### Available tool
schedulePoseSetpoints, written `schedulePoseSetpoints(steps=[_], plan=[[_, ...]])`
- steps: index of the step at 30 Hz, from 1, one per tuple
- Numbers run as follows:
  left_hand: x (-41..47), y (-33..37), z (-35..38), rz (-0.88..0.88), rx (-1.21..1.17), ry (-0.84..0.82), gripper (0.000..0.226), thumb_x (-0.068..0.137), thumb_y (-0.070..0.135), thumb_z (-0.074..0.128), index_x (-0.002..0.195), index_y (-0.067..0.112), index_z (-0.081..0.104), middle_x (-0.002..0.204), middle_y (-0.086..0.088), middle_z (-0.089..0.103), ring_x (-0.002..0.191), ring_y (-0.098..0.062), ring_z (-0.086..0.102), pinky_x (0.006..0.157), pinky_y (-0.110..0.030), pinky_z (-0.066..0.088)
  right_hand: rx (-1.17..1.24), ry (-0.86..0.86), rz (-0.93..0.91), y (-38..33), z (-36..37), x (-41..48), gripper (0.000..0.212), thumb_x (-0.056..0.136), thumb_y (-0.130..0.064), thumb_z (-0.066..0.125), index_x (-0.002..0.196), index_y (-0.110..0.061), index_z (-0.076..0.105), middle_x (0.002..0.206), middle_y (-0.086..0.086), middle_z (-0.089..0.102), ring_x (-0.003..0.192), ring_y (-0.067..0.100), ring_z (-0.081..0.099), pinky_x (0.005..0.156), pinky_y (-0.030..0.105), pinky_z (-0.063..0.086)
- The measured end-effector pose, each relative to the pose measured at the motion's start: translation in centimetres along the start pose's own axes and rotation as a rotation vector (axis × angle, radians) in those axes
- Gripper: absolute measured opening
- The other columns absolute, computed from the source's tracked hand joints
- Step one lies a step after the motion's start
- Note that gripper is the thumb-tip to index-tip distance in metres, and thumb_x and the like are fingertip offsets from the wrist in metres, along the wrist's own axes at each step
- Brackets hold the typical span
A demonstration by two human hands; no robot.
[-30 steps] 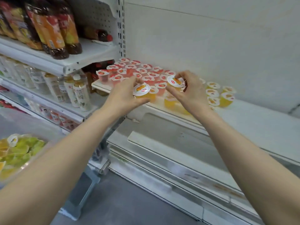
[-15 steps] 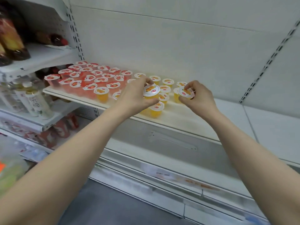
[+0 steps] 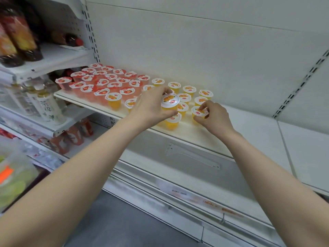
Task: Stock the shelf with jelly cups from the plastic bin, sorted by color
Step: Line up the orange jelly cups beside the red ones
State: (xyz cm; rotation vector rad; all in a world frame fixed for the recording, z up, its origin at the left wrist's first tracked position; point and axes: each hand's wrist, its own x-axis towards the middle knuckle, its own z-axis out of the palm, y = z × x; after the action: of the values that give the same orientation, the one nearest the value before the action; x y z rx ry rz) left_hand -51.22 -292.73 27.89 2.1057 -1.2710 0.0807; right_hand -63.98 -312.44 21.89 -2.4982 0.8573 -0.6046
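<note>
The right hand [image 3: 213, 116] has come down since half a second ago, and its cup [image 3: 199, 112] is now at shelf level instead of raised. The left hand [image 3: 151, 107] has barely shifted. The right cup is orange with a white lid. The fingertips and thumb pinch it at the lid's rim, at the right end of the front orange row (its base is hidden, so I cannot tell whether it touches the shelf [image 3: 195, 138]). The left hand is curled around a second orange cup, the left cup [image 3: 170, 101]. It holds that cup above the orange cups [image 3: 188, 90], with the lid tilted toward the camera. The two hands are apart, each clamped on its own cup, with standing cups between them.

The orange cups stand upright in loose rows on the middle of the shelf. The red cups [image 3: 99, 82] stand just to their left, packed more tightly out to the shelf's left end. One orange cup stands at the front edge of the red group.

In the next bay to the left are pale bottles [image 3: 44, 104], with dark bottles [image 3: 17, 32] on the tier above. At the lower left edge is the bin [image 3: 17, 175], which is blurred and shows only green shapes.
</note>
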Motion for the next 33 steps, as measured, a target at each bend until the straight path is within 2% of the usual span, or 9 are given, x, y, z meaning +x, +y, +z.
schedulePoseSetpoints(steps=[6, 9, 12, 17, 25, 33], plan=[[0.6, 0.7, 1.3, 0.048, 0.01, 0.001, 0.059, 0.072, 0.042, 0.078, 0.122, 0.021, 0.057, 0.12, 0.004, 0.062, 0.111, -0.015, 0.056, 0.091, -0.035, 0.046, -0.037, 0.019, -0.038, 0.6, 0.4, 0.4, 0.029, 0.081, -0.036, 0.072, 0.104, -0.023, 0.06, 0.094, 0.004, 0.054, 0.09, 0.026, 0.056, 0.075, 0.029, 0.034], [1.0, 1.4, 2.3, 0.098, 0.045, -0.032, 0.061, 0.072, 0.045, 0.076, 0.125, 0.023, 0.056, 0.122, 0.005, 0.061, 0.113, -0.015, 0.055, 0.092, -0.036, 0.046, -0.093, 0.012, -0.104, 1.1, -0.1, 0.5, 0.029, 0.082, -0.035, 0.073, 0.106, -0.024, 0.063, 0.102, 0.004, 0.053, 0.094, 0.026, 0.058, 0.078, 0.03, 0.038], [1.4, 2.1, 3.6, 0.168, 0.2, -0.09, 0.064, 0.072, 0.053, 0.072, 0.127, 0.024, 0.056, 0.122, 0.004, 0.062, 0.114, -0.022, 0.05, 0.093, -0.037, 0.044, -0.166, -0.006, -0.189, 1.8, -1.0, 0.7, 0.03, 0.083, -0.033, 0.073, 0.111, -0.022, 0.068, 0.114, 0.006, 0.056, 0.104, 0.026, 0.053, 0.084, 0.031, 0.039], [1.5, 2.4, 6.4, 0.233, 0.369, -0.124, 0.065, 0.071, 0.059, 0.069, 0.124, 0.024, 0.058, 0.117, 0.003, 0.065, 0.114, -0.022, 0.046, 0.092, -0.035, 0.042, -0.247, -0.025, -0.3, 2.5, -1.7, 0.9, 0.031, 0.088, -0.032, 0.07, 0.117, -0.021, 0.069, 0.115, 0.005, 0.059, 0.105, 0.029, 0.05, 0.086, 0.031, 0.038], [1.0, 1.8, 8.6, 0.208, 0.392, -0.136, 0.066, 0.074, 0.06, 0.066, 0.125, 0.021, 0.058, 0.113, 0.001, 0.066, 0.112, -0.023, 0.045, 0.094, -0.033, 0.038, -0.27, -0.051, -0.348, 2.8, -2.4, 0.9, 0.032, 0.089, -0.029, 0.068, 0.12, -0.021, 0.068, 0.123, 0.004, 0.061, 0.109, 0.027, 0.05, 0.093, 0.034, 0.039], [0.8, 1.5, 8.0, 0.229, 0.387, -0.132, 0.073, 0.074, 0.067, 0.062, 0.131, 0.022, 0.055, 0.123, 0.001, 0.061, 0.119, -0.023, 0.045, 0.098, -0.034, 0.038, -0.308, -0.052, -0.368, 2.3, -3.3, 0.4, 0.035, 0.089, -0.015, 0.06, 0.124, -0.016, 0.066, 0.128, 0.006, 0.059, 0.111, 0.031, 0.051, 0.097, 0.039, 0.042]])
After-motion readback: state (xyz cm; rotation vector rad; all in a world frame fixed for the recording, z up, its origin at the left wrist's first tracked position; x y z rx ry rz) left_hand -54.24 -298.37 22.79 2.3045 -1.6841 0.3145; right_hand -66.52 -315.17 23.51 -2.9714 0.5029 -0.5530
